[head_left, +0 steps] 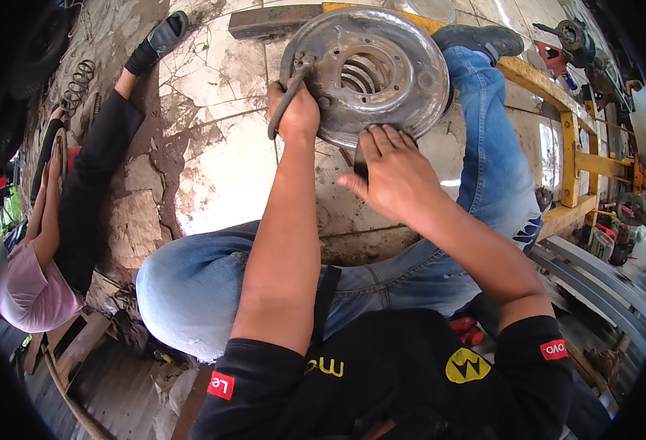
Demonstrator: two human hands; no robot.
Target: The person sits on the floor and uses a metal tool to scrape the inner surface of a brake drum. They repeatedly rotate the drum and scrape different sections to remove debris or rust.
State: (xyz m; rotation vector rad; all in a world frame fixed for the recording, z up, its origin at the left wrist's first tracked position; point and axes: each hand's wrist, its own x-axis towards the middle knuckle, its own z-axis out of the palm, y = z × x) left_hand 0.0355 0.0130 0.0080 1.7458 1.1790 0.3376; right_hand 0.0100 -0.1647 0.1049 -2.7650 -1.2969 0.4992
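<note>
A round, worn metal brake plate [403, 55] with a central opening and small bolt holes rests before me. Coil-like rings [358, 75] show through its opening. My left hand [298, 111] is closed at the plate's left edge; its fingertips are partly hidden. A thick, dark brake hose [286, 108] runs from the plate's fitting down across that hand. On the plate's lower rim lies my right hand [392, 165], fingers together and thumb apart. Between thumb and fingers shows a dark piece [361, 161], mostly covered, its kind unclear.
Under the plate's far side runs a steel bar [271, 22]. A yellow metal frame [570, 158] stands at the right, near loose parts. To the left, another person's leg [103, 158] stretches across the dirty tiled floor [220, 169], with a coil spring [78, 86] beyond.
</note>
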